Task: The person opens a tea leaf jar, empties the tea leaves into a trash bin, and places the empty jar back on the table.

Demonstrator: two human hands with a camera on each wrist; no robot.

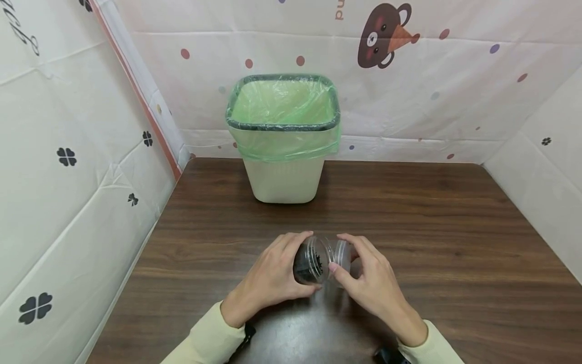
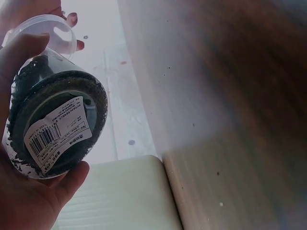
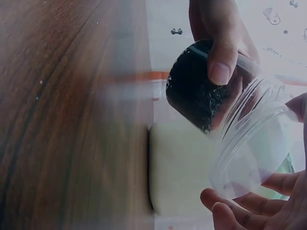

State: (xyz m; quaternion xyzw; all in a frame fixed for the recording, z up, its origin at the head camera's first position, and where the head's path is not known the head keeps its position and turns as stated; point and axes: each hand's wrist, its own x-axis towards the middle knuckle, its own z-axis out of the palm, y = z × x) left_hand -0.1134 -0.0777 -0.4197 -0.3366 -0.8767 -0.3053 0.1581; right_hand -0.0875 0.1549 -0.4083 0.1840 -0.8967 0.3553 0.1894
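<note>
My left hand (image 1: pixel 275 270) grips a clear jar (image 1: pixel 303 265) tilted on its side above the table, its mouth towards the right. Dark loose bits lie in the jar's lower part. A white barcode label (image 2: pixel 60 132) is stuck to the base in the left wrist view. With thumb and fingers at the rim, my right hand (image 1: pixel 375 280) holds a clear round lid (image 3: pixel 249 153). The lid is right beside the jar's mouth and off it at an angle; whether their edges touch I cannot tell.
Beyond the hands, a pale bin (image 1: pixel 284 179) with a green bag (image 1: pixel 286 146) folded over its rim stands at the back of the brown wooden table (image 1: pixel 409 212). Patterned white sheets (image 1: pixel 200 45) hang behind and along both sides.
</note>
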